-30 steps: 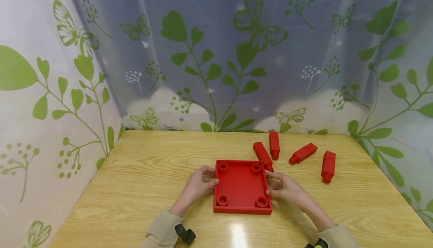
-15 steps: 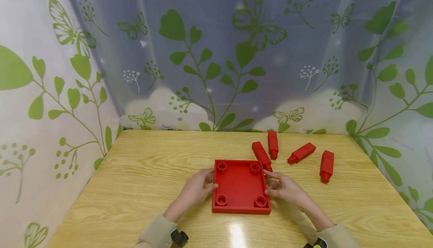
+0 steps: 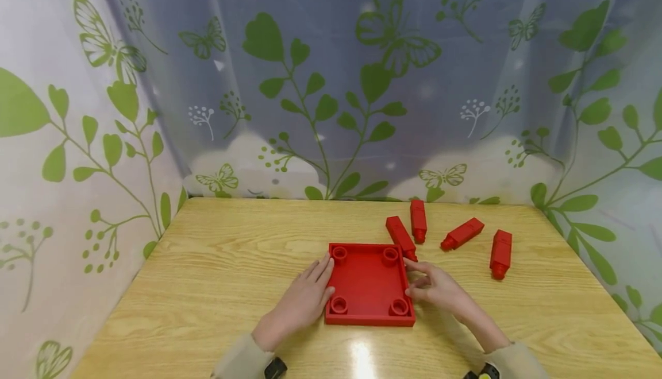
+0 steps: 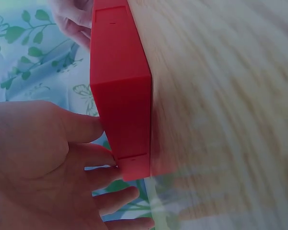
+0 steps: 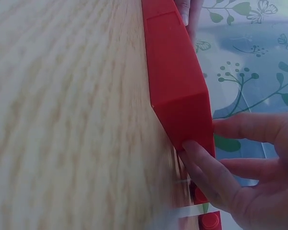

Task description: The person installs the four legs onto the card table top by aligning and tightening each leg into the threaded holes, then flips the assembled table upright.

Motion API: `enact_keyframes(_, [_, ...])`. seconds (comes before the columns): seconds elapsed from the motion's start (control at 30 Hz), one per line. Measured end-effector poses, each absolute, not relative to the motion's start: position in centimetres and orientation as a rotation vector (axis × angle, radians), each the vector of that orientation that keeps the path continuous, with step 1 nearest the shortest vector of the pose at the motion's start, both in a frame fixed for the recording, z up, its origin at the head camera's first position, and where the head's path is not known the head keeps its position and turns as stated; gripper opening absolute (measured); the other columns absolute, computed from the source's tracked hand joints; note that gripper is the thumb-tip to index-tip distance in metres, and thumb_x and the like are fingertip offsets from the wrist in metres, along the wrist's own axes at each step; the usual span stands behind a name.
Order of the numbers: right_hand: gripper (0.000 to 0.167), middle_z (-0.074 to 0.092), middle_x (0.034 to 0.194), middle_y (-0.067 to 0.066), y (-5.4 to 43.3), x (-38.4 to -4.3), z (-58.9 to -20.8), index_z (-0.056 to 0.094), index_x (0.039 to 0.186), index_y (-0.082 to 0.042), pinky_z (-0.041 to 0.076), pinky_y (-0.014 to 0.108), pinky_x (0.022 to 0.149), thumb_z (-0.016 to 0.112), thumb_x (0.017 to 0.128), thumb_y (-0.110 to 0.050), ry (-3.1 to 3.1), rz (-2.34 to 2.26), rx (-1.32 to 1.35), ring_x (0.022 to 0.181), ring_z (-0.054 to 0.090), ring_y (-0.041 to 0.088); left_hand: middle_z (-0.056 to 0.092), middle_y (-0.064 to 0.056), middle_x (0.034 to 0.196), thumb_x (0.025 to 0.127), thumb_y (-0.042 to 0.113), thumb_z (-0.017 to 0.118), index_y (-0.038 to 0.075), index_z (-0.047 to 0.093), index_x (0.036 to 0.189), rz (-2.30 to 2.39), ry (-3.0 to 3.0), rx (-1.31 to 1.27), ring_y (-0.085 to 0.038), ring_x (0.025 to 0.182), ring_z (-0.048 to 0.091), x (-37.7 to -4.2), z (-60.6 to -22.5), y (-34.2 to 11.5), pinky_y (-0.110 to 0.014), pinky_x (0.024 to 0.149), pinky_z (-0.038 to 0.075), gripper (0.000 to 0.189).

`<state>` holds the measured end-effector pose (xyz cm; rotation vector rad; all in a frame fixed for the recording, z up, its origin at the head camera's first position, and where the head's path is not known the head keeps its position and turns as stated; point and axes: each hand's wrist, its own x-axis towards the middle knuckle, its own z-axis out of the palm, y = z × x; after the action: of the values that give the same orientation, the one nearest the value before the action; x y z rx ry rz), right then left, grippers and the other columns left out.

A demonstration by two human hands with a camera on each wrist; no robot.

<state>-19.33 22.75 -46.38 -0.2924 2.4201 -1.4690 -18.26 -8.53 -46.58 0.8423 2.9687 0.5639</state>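
A red square tabletop (image 3: 367, 284) lies underside up on the wooden table, with a raised rim and a round socket in each corner. My left hand (image 3: 297, 298) rests along its left edge, fingers straight and spread, the fingertips on the rim. In the left wrist view, the thumb and fingers of that hand (image 4: 53, 158) touch the red side wall. On the opposite side, my right hand (image 3: 439, 290) holds the right edge with bent fingers. The right wrist view has its thumb at the rim and a finger (image 5: 209, 165) against the outer wall.
Several red table legs with knobbed ends lie to the right: one leg (image 3: 401, 238) close to the tabletop's far right corner, others (image 3: 418, 221) (image 3: 462, 234) (image 3: 500, 254) farther off. A patterned curtain (image 3: 331, 109) borders the wooden table (image 3: 217, 264) behind and at the sides.
My left hand has shifted from holding the left edge with bent fingers to lying flatter, its fingers straightened onto the rim. The right hand and the tabletop stay put.
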Motion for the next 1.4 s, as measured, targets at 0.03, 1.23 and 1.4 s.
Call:
enact_keyframes(0.03, [0.071, 0.041, 0.148, 0.034, 22.7, -19.4, -46.4, 0.038, 0.153, 0.006, 0.055, 0.027, 0.076, 0.071, 0.090, -0.001, 2.429, -1.464, -0.294, 0.103, 0.066, 0.027, 0.028, -0.019, 0.164, 0.108, 0.020, 0.049, -0.004, 0.034, 0.156, 0.568, 2.962, 0.827, -0.043, 0.145, 0.036, -18.2, -46.4, -8.5, -0.062, 0.110, 0.037, 0.056])
enact_keyframes(1.23, [0.044, 0.063, 0.134, 0.024, 22.6, -29.1, -44.1, 0.056, 0.142, 0.005, 0.056, 0.046, 0.088, 0.058, 0.103, -0.016, 2.882, -1.212, -0.290, 0.114, 0.064, 0.040, 0.034, -0.010, 0.163, 0.108, 0.028, 0.051, 0.003, 0.040, 0.155, 0.496, 2.944, 0.828, -0.039, 0.146, 0.035, -18.6, -46.0, -9.1, -0.065, 0.111, 0.034, 0.055])
enact_keyframes(1.4, [0.047, 0.063, 0.132, 0.026, 21.9, -30.2, -43.8, 0.058, 0.138, 0.008, 0.053, 0.051, 0.092, 0.066, 0.098, -0.015, 2.948, -1.043, -0.302, 0.112, 0.066, 0.040, 0.033, -0.010, 0.164, 0.108, 0.028, 0.050, 0.003, 0.041, 0.155, 0.491, 2.935, 0.835, -0.039, 0.147, 0.034, -18.5, -45.9, -9.3, -0.065, 0.112, 0.033, 0.054])
